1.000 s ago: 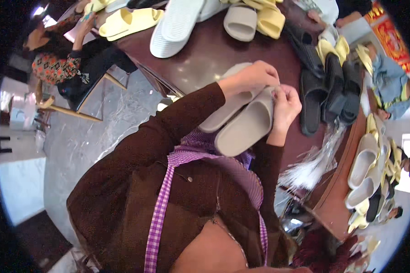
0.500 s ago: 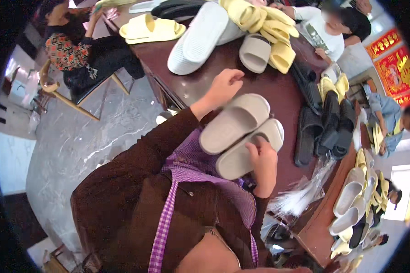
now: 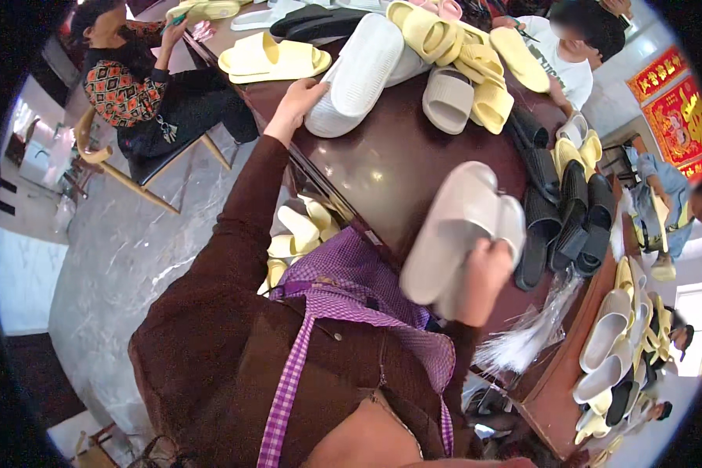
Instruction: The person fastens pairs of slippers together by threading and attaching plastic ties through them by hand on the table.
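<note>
Two beige slippers (image 3: 433, 253) are held, one taupe slipper (image 3: 448, 87) lies beside several yellow slippers (image 3: 421, 33), and there are at least four black slippers (image 3: 537, 242). One wooden chair (image 3: 136, 186) and one bundle of white strands (image 3: 522, 339) show.

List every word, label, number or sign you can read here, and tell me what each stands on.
Red wall posters: gold characters show, but I won't copy the wording.
White shirt at upper right: dark print, too small and unclear to read.
Taupe slippers in the right hand: no readable text.
</note>
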